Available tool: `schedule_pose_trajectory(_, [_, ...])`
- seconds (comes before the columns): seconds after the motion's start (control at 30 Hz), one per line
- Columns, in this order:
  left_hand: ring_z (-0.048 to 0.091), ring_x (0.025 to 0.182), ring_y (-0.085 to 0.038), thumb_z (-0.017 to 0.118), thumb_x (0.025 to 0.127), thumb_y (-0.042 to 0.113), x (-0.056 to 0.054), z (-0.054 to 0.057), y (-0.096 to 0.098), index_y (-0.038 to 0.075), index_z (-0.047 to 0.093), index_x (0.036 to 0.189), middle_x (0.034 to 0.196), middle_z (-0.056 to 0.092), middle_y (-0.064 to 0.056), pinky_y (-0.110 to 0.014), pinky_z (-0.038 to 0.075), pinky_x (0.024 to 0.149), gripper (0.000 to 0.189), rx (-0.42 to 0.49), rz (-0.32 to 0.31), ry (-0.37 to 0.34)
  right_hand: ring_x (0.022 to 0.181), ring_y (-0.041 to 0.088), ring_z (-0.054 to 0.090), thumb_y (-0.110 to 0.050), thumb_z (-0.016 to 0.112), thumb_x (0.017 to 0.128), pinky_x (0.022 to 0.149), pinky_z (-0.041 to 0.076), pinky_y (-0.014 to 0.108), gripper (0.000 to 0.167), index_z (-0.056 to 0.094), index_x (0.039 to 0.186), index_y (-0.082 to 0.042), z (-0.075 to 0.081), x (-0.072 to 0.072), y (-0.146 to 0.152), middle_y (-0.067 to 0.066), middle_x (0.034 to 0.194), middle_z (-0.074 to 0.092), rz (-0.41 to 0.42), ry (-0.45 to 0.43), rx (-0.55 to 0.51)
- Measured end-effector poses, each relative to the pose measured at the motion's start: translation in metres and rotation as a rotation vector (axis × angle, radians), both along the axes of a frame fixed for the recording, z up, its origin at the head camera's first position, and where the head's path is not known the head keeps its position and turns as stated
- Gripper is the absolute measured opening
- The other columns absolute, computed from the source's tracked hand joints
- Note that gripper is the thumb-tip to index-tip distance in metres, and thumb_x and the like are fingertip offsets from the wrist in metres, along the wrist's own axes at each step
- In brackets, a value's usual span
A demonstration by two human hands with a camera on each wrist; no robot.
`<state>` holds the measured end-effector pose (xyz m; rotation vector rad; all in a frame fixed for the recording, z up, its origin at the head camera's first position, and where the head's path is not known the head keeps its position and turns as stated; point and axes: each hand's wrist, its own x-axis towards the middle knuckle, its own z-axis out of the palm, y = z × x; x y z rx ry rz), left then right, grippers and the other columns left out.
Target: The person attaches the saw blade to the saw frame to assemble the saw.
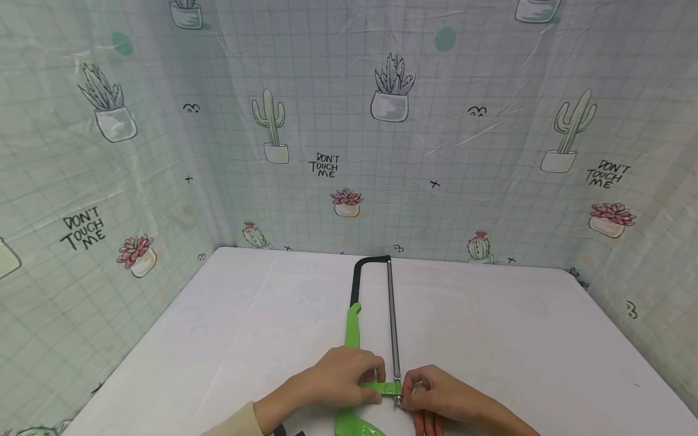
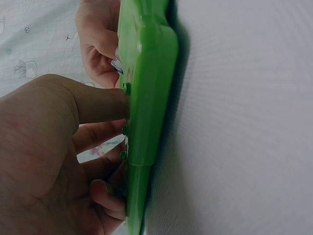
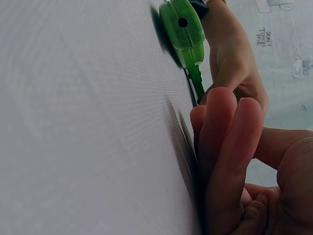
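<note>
A hacksaw (image 1: pixel 352 330) with a green handle and a black front frame lies flat on the white table. Its blade (image 1: pixel 392 321) runs along the right side, away from me. My left hand (image 1: pixel 343 375) grips the green lower arm of the saw, thumb and fingers on either side. At the near end of the blade, my right hand (image 1: pixel 436 393) pinches the small metal wing nut (image 1: pixel 398 401) between thumb and forefinger; its other fingers lie low by the table. In the left wrist view, a bit of the metal nut (image 2: pixel 117 64) shows beside the right fingers.
The white table (image 1: pixel 518 339) spreads to both sides of the saw. Behind and beside it hangs a curtain (image 1: pixel 305 72) printed with cacti. A dark object (image 1: pixel 280 430) peeks out at the bottom edge, below the left forearm.
</note>
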<state>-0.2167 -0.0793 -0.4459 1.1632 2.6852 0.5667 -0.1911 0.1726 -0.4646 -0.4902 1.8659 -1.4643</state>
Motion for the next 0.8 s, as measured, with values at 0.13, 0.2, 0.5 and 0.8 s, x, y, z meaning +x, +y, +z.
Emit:
schedule_pose_trajectory(0.13, [0.048,0.07,0.006,0.077,0.087,0.04,-0.0001,0.0001,-0.0002,0.032,0.07,0.098,0.078,0.055,0.023,-0.016,0.04,0.065,0.015,0.006,-0.001,-0.001,0.042,0.001,0.058,-0.011,0.061,0.095,0.041,0.045,0.019,0.008,0.063,0.094,-0.002,0.0011,0.0002,-0.0003,0.002,0.061,0.068,0.002,0.003,-0.004])
schedule_pose_trajectory(0.2, [0.049,0.07,0.006,0.077,0.087,0.04,-0.0002,0.0001,-0.0003,0.032,0.07,0.098,0.078,0.056,0.022,-0.016,0.04,0.065,0.015,0.008,-0.001,-0.004,0.042,0.001,0.058,-0.011,0.061,0.095,0.041,0.045,0.019,0.008,0.063,0.094,-0.003,0.0015,0.0004,-0.0005,0.001,0.061,0.068,0.0,0.004,0.0])
schedule_pose_trajectory(0.5, [0.049,0.07,0.006,0.077,0.088,0.039,-0.0012,-0.0011,-0.0007,0.032,0.07,0.098,0.078,0.055,0.023,-0.016,0.04,0.065,0.014,0.007,0.0,-0.018,0.042,0.0,0.056,-0.015,0.063,0.093,0.041,0.044,0.018,0.01,0.064,0.094,-0.005,0.0022,0.0022,-0.0023,-0.001,0.06,0.067,-0.011,0.033,0.033])
schedule_pose_trajectory(0.8, [0.049,0.069,0.006,0.078,0.087,0.039,-0.0015,-0.0026,-0.0002,0.033,0.07,0.097,0.078,0.055,0.023,-0.017,0.04,0.064,0.014,0.004,0.004,-0.019,0.042,0.0,0.056,-0.023,0.068,0.095,0.042,0.044,0.018,0.017,0.064,0.092,-0.006,0.0033,0.0028,-0.0024,0.0,0.06,0.067,-0.019,0.035,0.038])
